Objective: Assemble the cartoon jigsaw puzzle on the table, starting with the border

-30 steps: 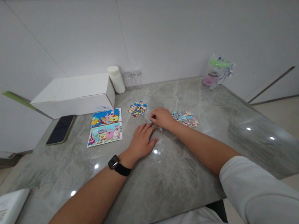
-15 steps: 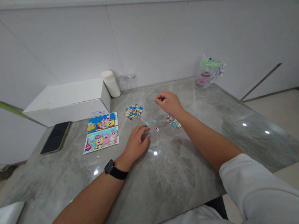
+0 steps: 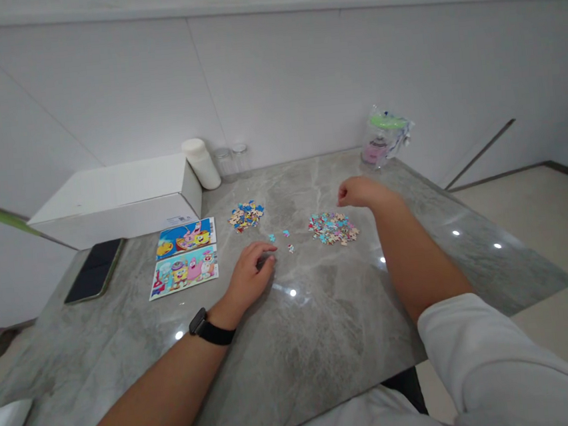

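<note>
My left hand (image 3: 249, 272) rests on the grey marble table (image 3: 324, 316), fingers loosely curled and tips on the surface, nothing visibly in it; a black watch (image 3: 205, 328) is on that wrist. A few loose puzzle pieces (image 3: 281, 240) lie just beyond its fingertips. My right hand (image 3: 357, 191) hovers above the table behind a pile of puzzle pieces (image 3: 333, 228), its fingers pinched together; what they hold is too small to make out. A second, smaller pile of pieces (image 3: 246, 214) lies further left. Two cartoon picture cards (image 3: 184, 256) lie side by side left of my left hand.
A white box (image 3: 112, 201) stands at the back left, with a white cylinder (image 3: 201, 163) and two clear jars (image 3: 231, 161) beside it. A dark phone (image 3: 93, 270) lies by the left edge. A bagged container with a green lid (image 3: 385, 139) stands at the back right.
My right hand rose from the loose pieces and moved right and back, past the right pile, fingers pinched. My left hand curled its fingers slightly. The view shifted right.
</note>
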### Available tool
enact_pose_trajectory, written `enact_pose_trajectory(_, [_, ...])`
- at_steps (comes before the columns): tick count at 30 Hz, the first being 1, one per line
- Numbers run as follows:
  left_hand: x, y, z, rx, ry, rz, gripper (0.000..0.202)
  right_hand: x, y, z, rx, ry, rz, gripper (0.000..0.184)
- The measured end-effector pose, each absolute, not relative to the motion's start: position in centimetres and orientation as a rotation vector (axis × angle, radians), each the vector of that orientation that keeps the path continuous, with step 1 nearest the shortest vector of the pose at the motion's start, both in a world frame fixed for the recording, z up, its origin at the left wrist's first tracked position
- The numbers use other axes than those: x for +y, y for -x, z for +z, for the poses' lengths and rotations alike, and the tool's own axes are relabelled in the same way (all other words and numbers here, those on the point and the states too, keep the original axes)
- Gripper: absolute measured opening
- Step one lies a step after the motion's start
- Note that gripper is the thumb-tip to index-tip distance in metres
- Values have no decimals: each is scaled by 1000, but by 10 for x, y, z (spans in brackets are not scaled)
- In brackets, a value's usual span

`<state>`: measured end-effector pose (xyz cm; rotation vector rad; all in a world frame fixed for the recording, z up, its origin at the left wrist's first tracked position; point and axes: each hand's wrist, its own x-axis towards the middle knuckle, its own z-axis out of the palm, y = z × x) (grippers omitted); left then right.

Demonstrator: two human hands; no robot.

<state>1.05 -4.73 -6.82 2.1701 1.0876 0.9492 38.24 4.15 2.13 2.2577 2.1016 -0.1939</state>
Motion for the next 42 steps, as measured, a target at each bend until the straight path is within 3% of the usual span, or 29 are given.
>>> enact_pose_trajectory(10, [-45,-8,-75,1098,-2149,933,22,52,-379,-10,1981,-2013,-309,25])
enact_pose_trajectory(21, [-45,-8,-74,1107,-2136,941,22,53,-379,-14,1981,-1993,-278,14])
enact_pose_trajectory(30, [-44,-8,-76,1093,-2138,949,22,52,-374,-13,2004,-1992,-275,19])
enact_pose_trajectory(35, [-45,-8,-75,1111,-2112,948,21,46,-374,0,2021,-1981,-445,10])
enact_pose_trajectory(42, [-44,-12,-73,1131,-1746,1038,36,29,-335,25,2649,-1848,-849,12])
